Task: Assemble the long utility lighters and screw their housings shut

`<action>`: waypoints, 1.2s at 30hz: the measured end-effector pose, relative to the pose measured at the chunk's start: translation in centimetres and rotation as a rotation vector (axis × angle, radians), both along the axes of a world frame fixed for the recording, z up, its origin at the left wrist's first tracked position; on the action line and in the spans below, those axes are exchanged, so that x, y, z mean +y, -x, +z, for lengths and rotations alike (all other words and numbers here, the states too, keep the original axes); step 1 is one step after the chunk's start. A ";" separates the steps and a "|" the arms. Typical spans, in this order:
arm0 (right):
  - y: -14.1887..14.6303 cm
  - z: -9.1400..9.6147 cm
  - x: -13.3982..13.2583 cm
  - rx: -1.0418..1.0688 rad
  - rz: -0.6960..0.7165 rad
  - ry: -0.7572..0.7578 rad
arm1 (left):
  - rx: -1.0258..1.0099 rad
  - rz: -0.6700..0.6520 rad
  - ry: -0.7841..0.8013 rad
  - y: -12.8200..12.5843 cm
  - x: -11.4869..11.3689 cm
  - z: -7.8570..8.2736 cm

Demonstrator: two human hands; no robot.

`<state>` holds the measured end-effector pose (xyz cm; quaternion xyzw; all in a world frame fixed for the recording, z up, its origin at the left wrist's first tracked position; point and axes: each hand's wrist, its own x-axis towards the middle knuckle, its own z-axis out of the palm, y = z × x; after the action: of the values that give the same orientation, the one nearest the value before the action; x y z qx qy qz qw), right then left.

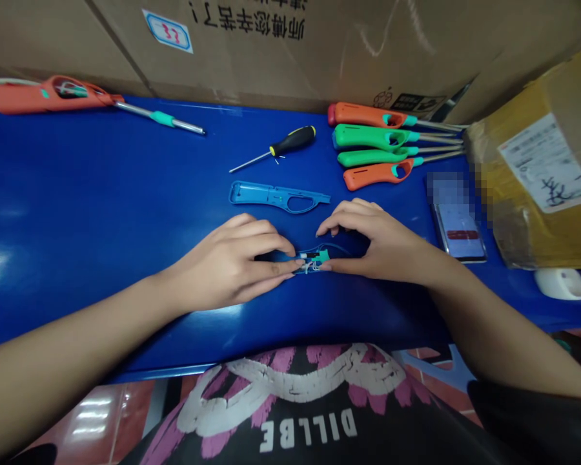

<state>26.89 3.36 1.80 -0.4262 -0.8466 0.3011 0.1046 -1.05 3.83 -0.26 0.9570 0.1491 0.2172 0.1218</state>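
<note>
Both my hands rest on the blue table (101,213) around a small blue lighter half-shell with a teal trigger part (317,258) lying between them. My left hand (232,261) pinches its left end with thumb and fingers curled closed. My right hand (372,242) holds its right end, thumb low and fingers arched over it. The shell is mostly hidden by my fingers. A matching empty blue shell half (275,196) lies just beyond my hands.
A black-and-yellow screwdriver (275,148) lies behind the shell. Several orange and green long-nosed lighters (382,145) sit at the back right, another opened orange one (68,95) at the back left. A phone (458,223), a taped yellow parcel (537,168), cardboard boxes (290,45) border the table.
</note>
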 end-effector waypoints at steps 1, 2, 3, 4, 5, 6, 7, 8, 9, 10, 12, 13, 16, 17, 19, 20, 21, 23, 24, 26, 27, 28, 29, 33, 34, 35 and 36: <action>0.1 -0.1 -0.1 -0.002 -0.015 -0.011 | 0.011 0.004 -0.012 0.0 0.0 0.0; 0.3 -0.1 -0.2 -0.002 -0.033 -0.024 | 0.024 0.013 -0.026 0.0 0.1 0.0; 0.5 -0.2 -0.3 0.000 -0.053 -0.043 | 0.034 0.025 -0.040 0.0 0.1 0.0; 0.7 -0.2 -0.4 0.004 -0.074 -0.066 | 0.040 0.039 -0.052 0.1 0.1 0.0; 0.8 -0.3 -0.5 0.011 -0.092 -0.091 | 0.044 0.054 -0.061 0.1 0.2 0.0; 0.9 -0.4 -0.6 0.021 -0.104 -0.112 | 0.046 0.066 -0.067 0.2 0.2 0.0; 1.0 -0.4 -0.6 0.037 -0.107 -0.125 | 0.045 0.075 -0.070 0.2 0.3 0.0; 1.0 -0.4 -0.6 0.060 -0.109 -0.131 | 0.044 0.081 -0.072 0.2 0.4 0.0; 0.8 -0.3 -0.5 0.087 -0.113 -0.129 | 0.042 0.086 -0.075 0.3 0.5 0.0; 0.6 -0.2 -0.3 0.114 -0.124 -0.123 | 0.042 0.091 -0.081 0.4 0.7 0.1; -0.3 0.1 0.1 0.155 -0.156 -0.114 | 0.047 0.108 -0.101 0.6 1.1 0.3; -0.8 0.4 0.4 0.161 -0.167 -0.109 | 0.051 0.115 -0.112 0.7 1.3 0.4; -2.1 0.8 1.1 0.097 -0.109 -0.058 | 0.055 0.120 -0.126 1.1 1.8 0.6; -2.4 0.9 1.3 0.078 -0.081 -0.031 | 0.053 0.118 -0.124 1.2 1.9 0.6; -2.5 0.8 1.5 0.066 -0.067 0.010 | 0.036 0.121 -0.110 1.3 2.0 0.5; -2.5 0.6 1.6 0.070 -0.075 0.024 | 0.023 0.130 -0.098 1.3 2.0 0.4; -2.3 0.5 1.6 0.077 -0.090 0.035 | 0.010 0.140 -0.083 1.3 2.0 0.2; -2.0 0.2 1.6 0.094 -0.118 0.054 | -0.009 0.152 -0.057 1.3 2.0 -0.1; -1.8 0.1 1.6 0.103 -0.127 0.065 | -0.011 0.151 -0.050 1.3 2.0 -0.3; -1.6 0.0 1.6 0.121 -0.139 0.076 | -0.007 0.136 -0.047 1.4 2.1 -0.5; -1.5 0.0 1.5 0.125 -0.142 0.076 | -0.006 0.129 -0.048 1.4 2.1 -0.5; -1.5 0.0 1.5 0.125 -0.143 0.074 | -0.007 0.124 -0.051 1.4 2.1 -0.5; -1.4 0.0 1.4 0.121 -0.148 0.065 | -0.009 0.120 -0.053 1.4 2.0 -0.4; -1.1 0.1 0.8 0.076 -0.213 0.010 | -0.020 0.162 -0.017 1.2 1.5 0.2; -1.0 0.2 0.6 0.057 -0.231 -0.009 | -0.021 0.189 0.008 1.2 1.4 0.5; -0.8 0.3 0.4 0.031 -0.244 -0.031 | -0.016 0.218 0.034 1.2 1.4 0.8; -0.7 0.4 0.2 0.002 -0.252 -0.052 | -0.001 0.245 0.054 1.3 1.4 1.1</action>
<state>27.57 3.54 2.22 -0.5261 -0.7938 0.2640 0.1532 -2.34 5.25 0.82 0.9279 0.2704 0.2270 0.1202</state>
